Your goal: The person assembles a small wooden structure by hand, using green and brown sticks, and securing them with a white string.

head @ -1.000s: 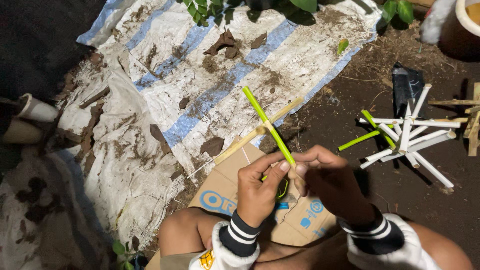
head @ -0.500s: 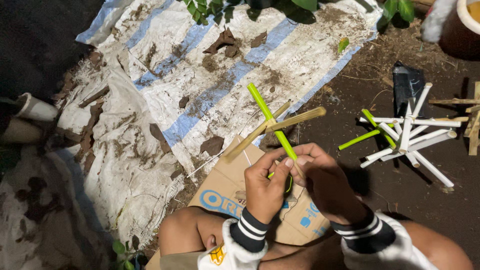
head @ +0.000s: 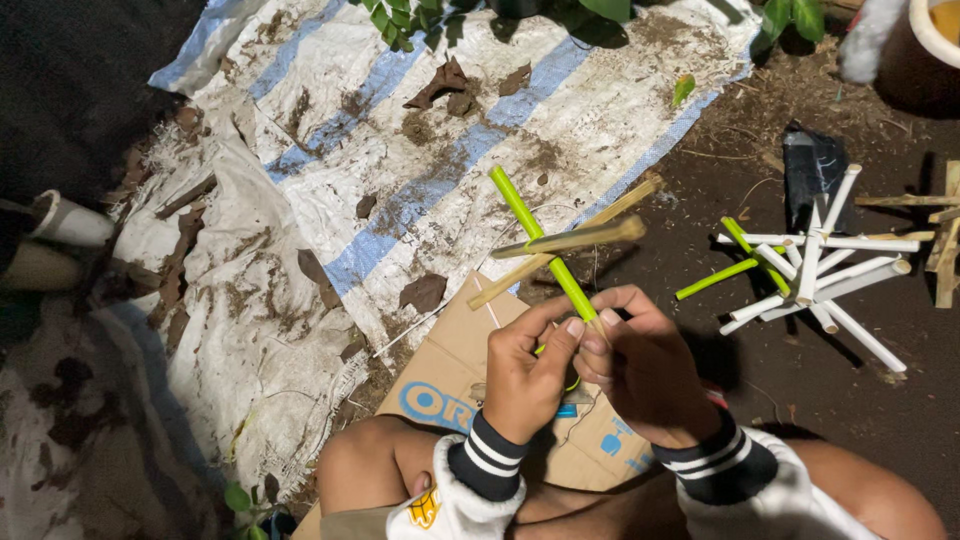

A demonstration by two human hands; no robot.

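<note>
Lying at the far left, a pale pipe end (head: 68, 220) sticks out from the dark edge, beside a dirty white sheet with blue stripes (head: 330, 150) that is strewn with soil and dry brown leaves (head: 445, 85). Below the sheet's lower edge a piece of brown cardboard (head: 440, 365) rests by the person's bare knee. Over the cardboard the left hand (head: 525, 375) closes narrowly, thumb and fingertips pinching the lower end of a green stick (head: 535, 240), which slants up and to the left over the sheet. Two tan sticks (head: 585, 237) cross the green one near its middle. The right hand (head: 650, 365) meets the left at the same spot, fingers curled tight around the green stick's base, so both hands touch each other. Further right, on dark soil, a loose pile of white and green sticks (head: 815, 270) lies well apart from the hands, with a black bag (head: 812, 165) just behind it.
</note>
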